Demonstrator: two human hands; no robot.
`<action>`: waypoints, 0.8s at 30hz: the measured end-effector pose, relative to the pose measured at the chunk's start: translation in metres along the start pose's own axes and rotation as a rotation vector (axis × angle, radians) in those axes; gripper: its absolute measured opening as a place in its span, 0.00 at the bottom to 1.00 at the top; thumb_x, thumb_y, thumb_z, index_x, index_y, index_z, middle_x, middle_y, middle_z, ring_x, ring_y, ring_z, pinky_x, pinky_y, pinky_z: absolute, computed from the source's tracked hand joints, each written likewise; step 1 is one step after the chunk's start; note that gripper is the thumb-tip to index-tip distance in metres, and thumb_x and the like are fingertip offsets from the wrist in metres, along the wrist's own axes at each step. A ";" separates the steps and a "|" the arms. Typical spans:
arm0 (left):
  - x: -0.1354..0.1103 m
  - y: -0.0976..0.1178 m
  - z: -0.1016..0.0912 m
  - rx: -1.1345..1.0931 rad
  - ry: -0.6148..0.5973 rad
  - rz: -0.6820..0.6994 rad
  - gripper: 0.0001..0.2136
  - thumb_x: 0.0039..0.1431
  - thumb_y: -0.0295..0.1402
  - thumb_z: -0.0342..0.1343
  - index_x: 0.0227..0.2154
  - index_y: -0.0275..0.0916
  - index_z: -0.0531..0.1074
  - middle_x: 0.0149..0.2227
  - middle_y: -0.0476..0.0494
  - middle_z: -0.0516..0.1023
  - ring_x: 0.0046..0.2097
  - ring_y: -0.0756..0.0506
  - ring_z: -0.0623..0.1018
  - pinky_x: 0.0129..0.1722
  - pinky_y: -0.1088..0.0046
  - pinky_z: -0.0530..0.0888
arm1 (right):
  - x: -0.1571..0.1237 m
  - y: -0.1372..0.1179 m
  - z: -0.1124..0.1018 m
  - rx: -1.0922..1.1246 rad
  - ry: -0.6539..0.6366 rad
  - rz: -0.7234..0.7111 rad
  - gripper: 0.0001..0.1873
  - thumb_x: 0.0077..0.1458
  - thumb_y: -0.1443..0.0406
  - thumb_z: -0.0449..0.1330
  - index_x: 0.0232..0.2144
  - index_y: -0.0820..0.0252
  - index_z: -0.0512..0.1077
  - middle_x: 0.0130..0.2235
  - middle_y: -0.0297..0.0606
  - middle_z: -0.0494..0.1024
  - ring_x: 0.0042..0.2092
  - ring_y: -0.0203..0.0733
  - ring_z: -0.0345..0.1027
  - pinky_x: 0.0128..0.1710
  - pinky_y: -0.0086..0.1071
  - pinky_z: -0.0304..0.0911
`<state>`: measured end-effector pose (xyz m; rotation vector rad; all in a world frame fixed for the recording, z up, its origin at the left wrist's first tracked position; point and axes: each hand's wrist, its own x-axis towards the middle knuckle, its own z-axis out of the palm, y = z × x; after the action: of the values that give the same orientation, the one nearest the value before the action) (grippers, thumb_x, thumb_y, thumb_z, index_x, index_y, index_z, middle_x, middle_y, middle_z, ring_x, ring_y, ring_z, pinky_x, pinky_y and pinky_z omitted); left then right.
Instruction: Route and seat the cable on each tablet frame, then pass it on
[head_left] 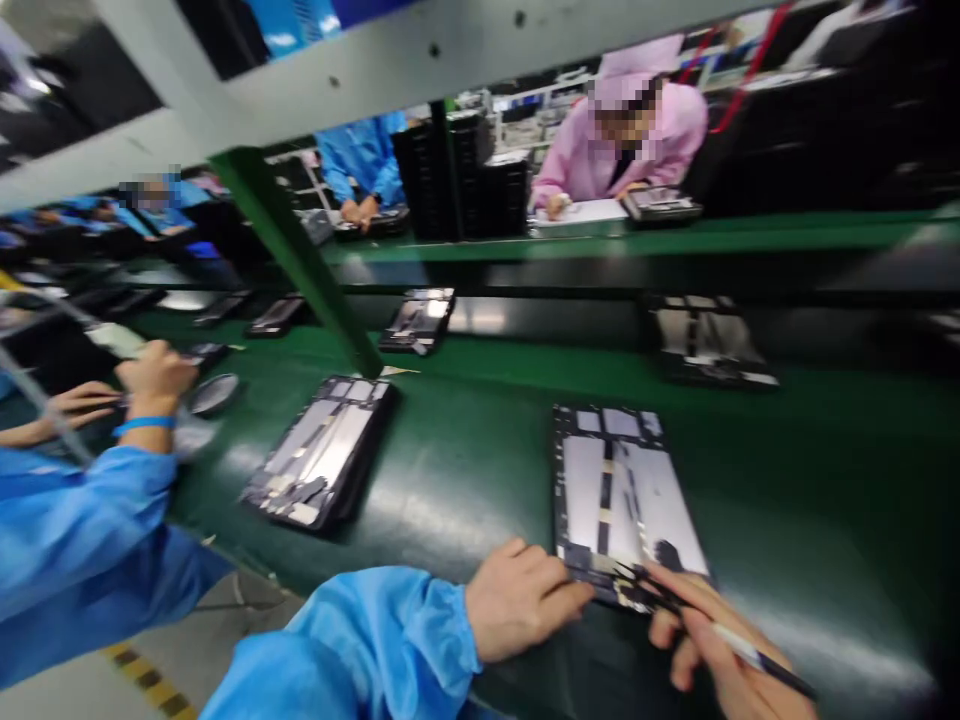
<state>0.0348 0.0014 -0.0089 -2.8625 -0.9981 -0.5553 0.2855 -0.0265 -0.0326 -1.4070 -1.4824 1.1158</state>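
Here, left hand [521, 600] touches tablet panel's lower edge [592, 575].

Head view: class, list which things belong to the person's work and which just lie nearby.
Belongs: left hand; right hand; slim black pen-like tool; black-framed silver panel.
Nearby: second black-framed silver panel; round dark dish; green bench mat.

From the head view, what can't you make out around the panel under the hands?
- Head view: the tips of the tool are small and blurred at the panel, so contact is unclear.
- Head view: the panel's lower edge is partly hidden by the left hand and right hand.
- Head view: the right hand's wrist is cut off by the bottom edge.
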 end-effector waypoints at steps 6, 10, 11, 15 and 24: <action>-0.001 -0.004 -0.001 -0.062 0.029 0.024 0.09 0.69 0.31 0.49 0.50 0.37 0.67 0.30 0.49 0.71 0.30 0.48 0.69 0.29 0.69 0.61 | 0.003 -0.042 0.011 0.009 -0.037 0.033 0.17 0.61 0.51 0.56 0.38 0.56 0.76 0.25 0.38 0.79 0.20 0.41 0.72 0.22 0.32 0.72; -0.001 -0.005 -0.002 -0.066 0.024 0.038 0.10 0.70 0.28 0.48 0.50 0.36 0.68 0.29 0.49 0.70 0.30 0.47 0.68 0.29 0.68 0.59 | 0.002 -0.042 0.014 -0.025 -0.112 -0.038 0.13 0.62 0.57 0.56 0.40 0.58 0.76 0.25 0.36 0.78 0.22 0.37 0.71 0.24 0.29 0.70; -0.001 -0.005 -0.002 -0.065 0.024 0.039 0.09 0.70 0.28 0.48 0.50 0.36 0.68 0.29 0.49 0.70 0.30 0.47 0.68 0.29 0.68 0.59 | 0.001 -0.040 0.014 -0.036 -0.123 -0.047 0.13 0.63 0.58 0.56 0.40 0.58 0.77 0.25 0.35 0.78 0.23 0.37 0.71 0.25 0.29 0.69; 0.001 -0.006 -0.003 -0.058 0.021 0.045 0.09 0.70 0.27 0.47 0.49 0.36 0.68 0.29 0.49 0.69 0.29 0.47 0.68 0.29 0.68 0.60 | 0.001 -0.036 0.008 -0.070 -0.105 -0.026 0.13 0.63 0.58 0.55 0.39 0.59 0.77 0.24 0.34 0.77 0.22 0.36 0.69 0.24 0.28 0.67; -0.003 -0.012 -0.005 -0.091 0.029 0.063 0.13 0.69 0.24 0.45 0.52 0.38 0.68 0.31 0.48 0.72 0.30 0.49 0.69 0.30 0.70 0.62 | 0.001 -0.031 -0.002 0.033 -0.057 0.080 0.15 0.63 0.56 0.54 0.39 0.59 0.76 0.23 0.34 0.78 0.21 0.35 0.70 0.22 0.27 0.68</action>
<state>0.0242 0.0081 -0.0059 -2.9444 -0.8970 -0.6511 0.2778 -0.0251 -0.0026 -1.4331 -1.4520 1.2340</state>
